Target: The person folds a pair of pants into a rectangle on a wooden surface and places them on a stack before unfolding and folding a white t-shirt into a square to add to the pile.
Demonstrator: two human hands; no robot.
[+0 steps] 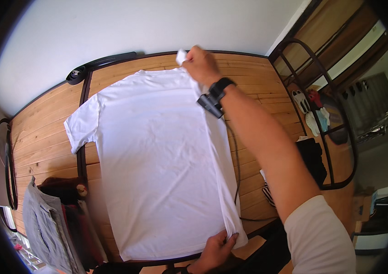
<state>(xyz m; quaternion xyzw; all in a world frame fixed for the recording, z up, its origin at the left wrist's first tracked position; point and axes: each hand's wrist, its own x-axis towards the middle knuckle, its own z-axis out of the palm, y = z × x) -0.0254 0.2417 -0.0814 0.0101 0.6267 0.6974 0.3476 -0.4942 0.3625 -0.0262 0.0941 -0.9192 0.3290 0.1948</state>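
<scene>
A white short-sleeved T-shirt [159, 154] lies spread on a wooden slatted surface, its neck end toward the wall. One sleeve [83, 123] extends to the left. Along the right side the fabric is folded inward in a long strip. At the far right shoulder, near the neckline, my right hand [201, 65] grips the shirt, and a bit of white cloth pokes out past the fingers. A black wrist strap with a small device [211, 102] is on that wrist. My left hand [217, 249] pinches the folded edge at the bottom hem, close to the near edge.
A coiled black belt [77, 73] lies by the wall. Folded clothes, including grey jeans [45, 226], are stacked at left. A dark cable [237, 164] runs right of the shirt. Black cloth [310, 159] lies near the metal rail [350, 150], with shoes [302, 102] beyond.
</scene>
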